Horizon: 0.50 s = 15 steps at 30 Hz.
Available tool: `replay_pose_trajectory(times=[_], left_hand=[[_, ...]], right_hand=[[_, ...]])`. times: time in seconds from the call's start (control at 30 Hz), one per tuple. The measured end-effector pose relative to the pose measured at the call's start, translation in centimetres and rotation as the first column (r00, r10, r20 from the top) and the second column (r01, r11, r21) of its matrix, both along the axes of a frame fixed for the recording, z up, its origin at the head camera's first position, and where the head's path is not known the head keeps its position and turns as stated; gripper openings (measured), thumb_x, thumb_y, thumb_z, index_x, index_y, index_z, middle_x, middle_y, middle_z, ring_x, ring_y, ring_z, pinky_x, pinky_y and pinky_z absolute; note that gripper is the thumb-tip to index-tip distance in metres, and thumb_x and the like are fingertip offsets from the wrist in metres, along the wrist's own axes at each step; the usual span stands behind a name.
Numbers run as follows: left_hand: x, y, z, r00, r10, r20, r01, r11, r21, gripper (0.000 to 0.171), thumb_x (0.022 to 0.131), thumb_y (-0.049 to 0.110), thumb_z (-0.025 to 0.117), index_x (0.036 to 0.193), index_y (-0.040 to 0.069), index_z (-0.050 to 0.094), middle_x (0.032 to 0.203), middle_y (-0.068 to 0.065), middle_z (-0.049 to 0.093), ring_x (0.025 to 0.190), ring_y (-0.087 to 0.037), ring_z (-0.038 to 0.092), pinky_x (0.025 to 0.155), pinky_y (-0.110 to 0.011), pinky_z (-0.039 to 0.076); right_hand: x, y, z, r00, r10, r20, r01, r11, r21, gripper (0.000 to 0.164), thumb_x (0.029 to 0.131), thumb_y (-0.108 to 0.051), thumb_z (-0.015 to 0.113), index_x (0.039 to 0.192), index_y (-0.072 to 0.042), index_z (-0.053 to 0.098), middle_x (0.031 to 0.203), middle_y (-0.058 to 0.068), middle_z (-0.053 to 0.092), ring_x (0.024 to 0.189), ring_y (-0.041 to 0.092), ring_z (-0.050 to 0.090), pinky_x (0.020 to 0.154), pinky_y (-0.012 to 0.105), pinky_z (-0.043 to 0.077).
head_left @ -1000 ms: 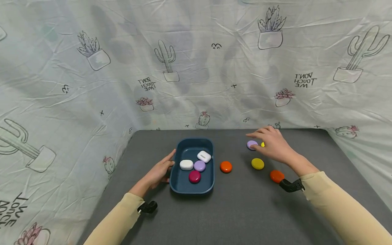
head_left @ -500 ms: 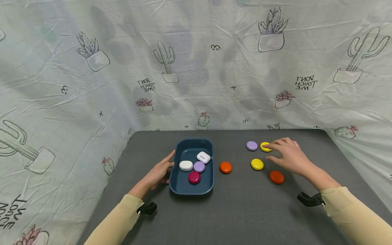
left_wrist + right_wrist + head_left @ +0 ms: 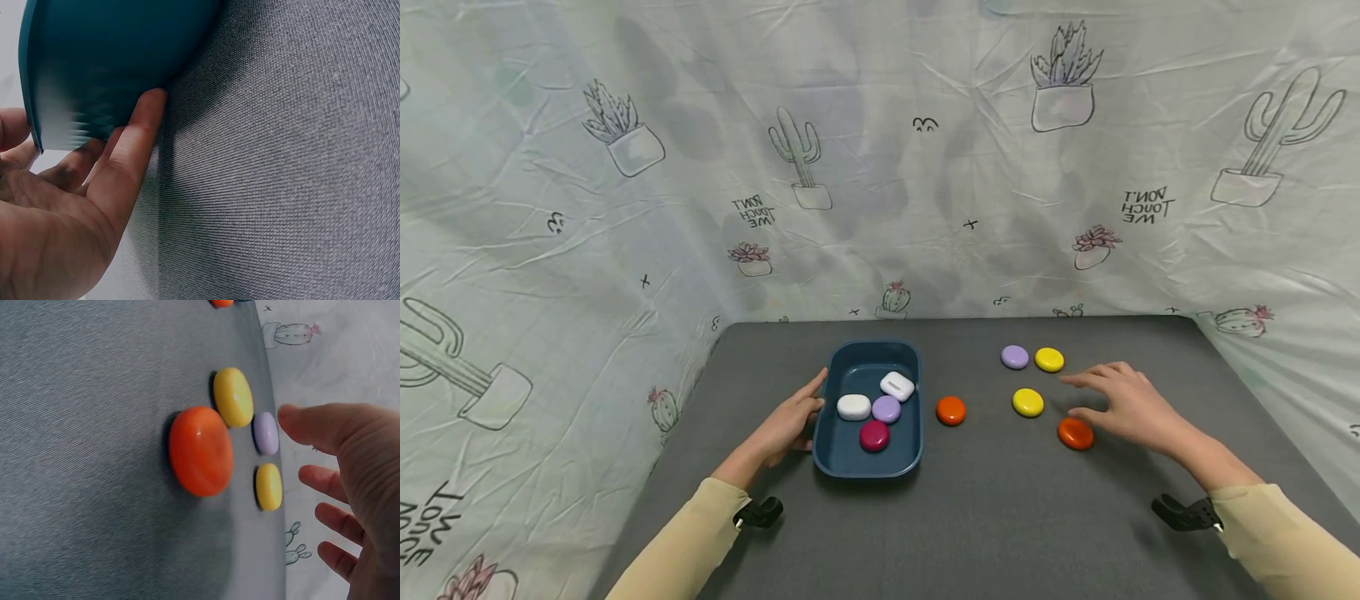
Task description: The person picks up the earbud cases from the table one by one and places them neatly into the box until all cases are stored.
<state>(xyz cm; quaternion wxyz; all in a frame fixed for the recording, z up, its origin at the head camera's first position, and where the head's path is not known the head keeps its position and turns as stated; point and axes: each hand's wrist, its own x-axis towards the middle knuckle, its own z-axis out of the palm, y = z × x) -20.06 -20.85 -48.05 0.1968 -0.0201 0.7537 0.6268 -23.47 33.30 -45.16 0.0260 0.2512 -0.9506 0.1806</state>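
Observation:
My left hand (image 3: 786,425) rests against the left side of a dark blue tray (image 3: 867,467). In the left wrist view its fingers (image 3: 128,150) lie fairly straight along the tray's outer wall (image 3: 119,50). Inside the tray are two white pieces, including an oblong one (image 3: 853,407), plus a lilac piece (image 3: 886,409) and a dark red one (image 3: 874,436). My right hand (image 3: 1131,408) hovers with thumb and fingers apart, holding nothing. Nearest to it is a glossy, rounded orange-red piece (image 3: 1076,434); its thumb overlaps that piece's upper edge in the head view.
Two yellow pieces, one nearer (image 3: 1027,402) and one farther (image 3: 1049,360), lie left of my right hand, beside a lilac piece (image 3: 1015,357). Another orange piece (image 3: 951,411) sits just right of the tray. A cactus-print cloth (image 3: 880,167) hangs behind the grey tabletop (image 3: 970,525).
My right hand has moved right and towards me, away from the far lilac and yellow pieces, uncovering them. My left hand and the tray have stayed in place.

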Motion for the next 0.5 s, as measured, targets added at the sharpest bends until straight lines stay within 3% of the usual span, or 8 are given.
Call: replay_pose_trajectory(times=[0.2,0.5], left_hand=[[0.0,0.0,0.0,1.000,0.011,-0.002,-0.011,1.000,-0.004,0.060,0.110,0.026,0.039,0.164,0.041,0.017,0.164,-0.013,0.028,0.124,-0.030,0.057,0.072,-0.043,0.055],[0.1,0.0,0.1,1.000,0.002,-0.005,-0.002,1.000,-0.004,0.060,0.110,0.027,0.039,0.164,0.040,0.016,0.165,-0.014,0.025,0.127,-0.032,0.055,0.073,-0.043,0.055]], right_hand=[[0.6,0.5,-0.8,0.997,0.007,0.075,-0.003,0.999,-0.048,0.063,0.085,-0.048,0.082,0.136,-0.014,0.068,0.126,0.011,0.066,0.117,0.037,0.049,0.090,0.061,0.036],[1.1,1.1,-2.0,0.995,0.028,0.100,-0.023,0.998,-0.054,0.071,0.078,-0.050,0.087,0.136,-0.014,0.067,0.124,0.008,0.066,0.111,0.032,0.051,0.087,0.057,0.038]])
